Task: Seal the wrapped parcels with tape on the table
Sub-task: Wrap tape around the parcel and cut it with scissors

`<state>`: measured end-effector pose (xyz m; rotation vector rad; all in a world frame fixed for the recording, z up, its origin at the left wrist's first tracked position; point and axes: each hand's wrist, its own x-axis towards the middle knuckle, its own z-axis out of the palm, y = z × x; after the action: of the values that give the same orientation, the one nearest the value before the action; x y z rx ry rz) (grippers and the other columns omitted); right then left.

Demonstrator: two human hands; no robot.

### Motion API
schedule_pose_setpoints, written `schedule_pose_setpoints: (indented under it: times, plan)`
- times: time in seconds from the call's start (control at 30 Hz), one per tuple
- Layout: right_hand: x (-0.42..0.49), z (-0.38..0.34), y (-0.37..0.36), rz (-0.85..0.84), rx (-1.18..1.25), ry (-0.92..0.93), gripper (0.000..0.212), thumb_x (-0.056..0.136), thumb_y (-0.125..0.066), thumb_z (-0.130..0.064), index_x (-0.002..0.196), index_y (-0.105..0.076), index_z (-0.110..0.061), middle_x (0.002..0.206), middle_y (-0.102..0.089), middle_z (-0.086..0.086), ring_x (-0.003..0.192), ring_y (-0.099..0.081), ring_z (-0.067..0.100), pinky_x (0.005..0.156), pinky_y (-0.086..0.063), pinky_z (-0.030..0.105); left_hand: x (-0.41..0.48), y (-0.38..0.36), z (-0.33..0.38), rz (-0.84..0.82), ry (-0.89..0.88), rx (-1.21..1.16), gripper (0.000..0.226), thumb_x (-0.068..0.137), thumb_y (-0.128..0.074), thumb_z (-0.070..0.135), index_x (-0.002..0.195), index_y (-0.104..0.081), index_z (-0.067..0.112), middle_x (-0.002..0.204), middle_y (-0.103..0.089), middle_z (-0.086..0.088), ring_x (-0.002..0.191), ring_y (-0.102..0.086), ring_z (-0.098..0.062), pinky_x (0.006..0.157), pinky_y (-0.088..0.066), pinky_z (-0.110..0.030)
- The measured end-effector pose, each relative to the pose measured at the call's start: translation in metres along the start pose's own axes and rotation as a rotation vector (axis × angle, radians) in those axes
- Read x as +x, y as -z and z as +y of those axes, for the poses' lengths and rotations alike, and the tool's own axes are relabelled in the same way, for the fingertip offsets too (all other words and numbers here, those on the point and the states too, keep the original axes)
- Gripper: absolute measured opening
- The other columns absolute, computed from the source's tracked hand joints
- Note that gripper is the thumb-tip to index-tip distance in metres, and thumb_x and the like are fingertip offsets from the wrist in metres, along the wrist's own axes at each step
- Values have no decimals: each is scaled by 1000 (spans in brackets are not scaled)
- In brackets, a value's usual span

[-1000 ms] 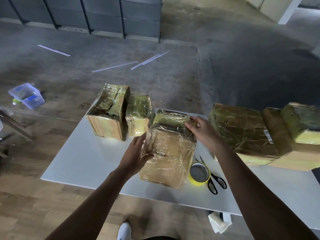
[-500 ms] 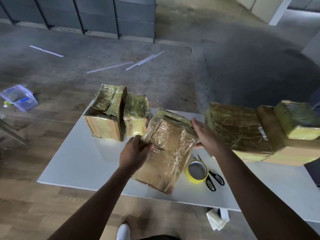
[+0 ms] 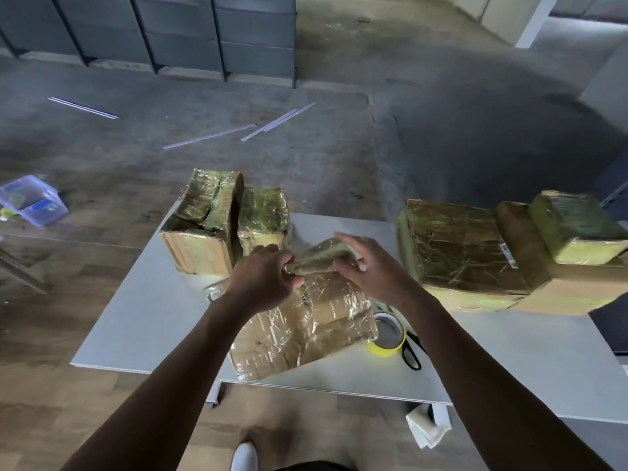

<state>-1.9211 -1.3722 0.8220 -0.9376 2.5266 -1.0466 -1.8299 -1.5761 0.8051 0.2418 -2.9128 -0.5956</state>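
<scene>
A cardboard parcel in clear film (image 3: 306, 324) lies tipped over at the front middle of the white table (image 3: 142, 321). My left hand (image 3: 265, 273) pinches the film at the parcel's far left top edge. My right hand (image 3: 370, 266) rests on the far top edge with fingers fairly straight. A yellow tape roll (image 3: 387, 334) stands just right of the parcel, partly under my right forearm. Black scissors (image 3: 413, 351) lie beside the roll.
Two wrapped parcels (image 3: 204, 226) stand at the table's back left, and larger wrapped boxes (image 3: 465, 253) are stacked at the right. A clear plastic tub (image 3: 30, 200) sits on the floor at left. Thin strips (image 3: 210, 136) lie on the floor beyond.
The parcel has tipped from upright toward me and now lies on its side. Both hands moved onto its far top edge, close together.
</scene>
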Motion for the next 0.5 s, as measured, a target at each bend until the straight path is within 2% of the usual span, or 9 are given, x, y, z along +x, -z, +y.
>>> schedule_pose_setpoints:
  times: [0.1,0.17,0.23,0.33,0.4,0.5]
  plan:
    - [0,3,-7,-6,34,-38,35,93,-60,-31,125,-61,-17,112,-62,1,101,-61,17,83,-45,27,2,8,2,-5,-9,55,36,82,-71,43,110,-62,22,94,-65,3,82,-47,-11,71,-36,-27]
    - [-1,9,-14,-15,-27,-60,26,94,-59,-31,114,-65,-14,102,-67,4,91,-61,18,75,-43,29,2,9,3,-15,-3,57,41,82,-72,41,115,-60,22,99,-68,3,81,-49,-11,75,-40,-28]
    - [-3,16,-23,-15,-61,-88,23,95,-56,-30,107,-65,-12,93,-68,6,83,-61,20,71,-45,33,0,5,2,-32,0,77,42,82,-71,40,117,-59,20,102,-69,2,85,-51,-13,84,-44,-32]
    - [-6,24,-38,-23,-86,-127,23,98,-51,-29,104,-63,-11,83,-64,1,71,-56,16,62,-37,27,-3,-9,-2,-74,20,89,41,85,-68,39,118,-59,17,102,-67,-1,98,-51,-16,91,-41,-37]
    - [-8,29,-49,-23,-114,-153,25,99,-49,-30,105,-63,-10,83,-64,4,70,-55,16,64,-36,28,-4,-22,-6,-113,35,124,41,88,-63,41,121,-57,17,110,-65,-1,111,-49,-19,96,-38,-40]
    - [-11,34,-62,14,-54,-219,27,100,-47,-29,112,-62,-11,93,-68,11,85,-61,26,71,-40,31,-2,-41,-14,-147,55,178,43,91,-58,42,127,-53,18,122,-61,-2,118,-46,-21,100,-35,-41]
